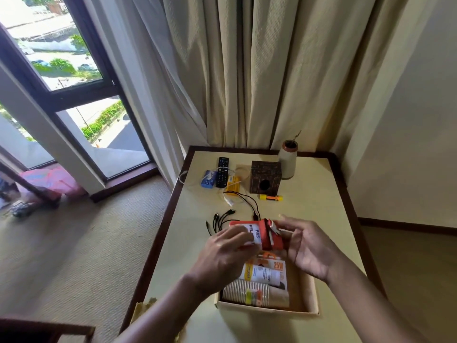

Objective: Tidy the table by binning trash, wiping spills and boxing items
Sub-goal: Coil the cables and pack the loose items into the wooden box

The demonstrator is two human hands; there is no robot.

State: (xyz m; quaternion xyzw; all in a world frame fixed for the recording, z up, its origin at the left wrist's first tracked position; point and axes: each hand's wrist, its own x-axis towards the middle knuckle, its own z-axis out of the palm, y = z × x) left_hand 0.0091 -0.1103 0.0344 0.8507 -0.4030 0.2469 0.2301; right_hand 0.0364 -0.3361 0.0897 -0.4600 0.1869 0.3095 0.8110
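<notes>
A red carton point(261, 235) with a white label hangs above the far end of an open cardboard box point(312, 297). My left hand point(227, 253) grips the carton's left side, fingers over the label. My right hand point(305, 246) holds its right end, where a torn flap sticks up. In the box lie a stack of paper cups point(243, 292), a white tube point(262, 273) and an orange-and-white pack point(278, 264). A black multi-plug cable point(232, 214) lies on the table point(309, 194) just beyond the carton.
At the table's far end sit a black remote point(222, 172), a blue packet point(209, 179), a yellow packet point(232, 184), a dark tissue box point(265, 177), a white vase point(288, 159) and an orange-yellow marker point(270, 197). Curtains hang behind; a window stands left.
</notes>
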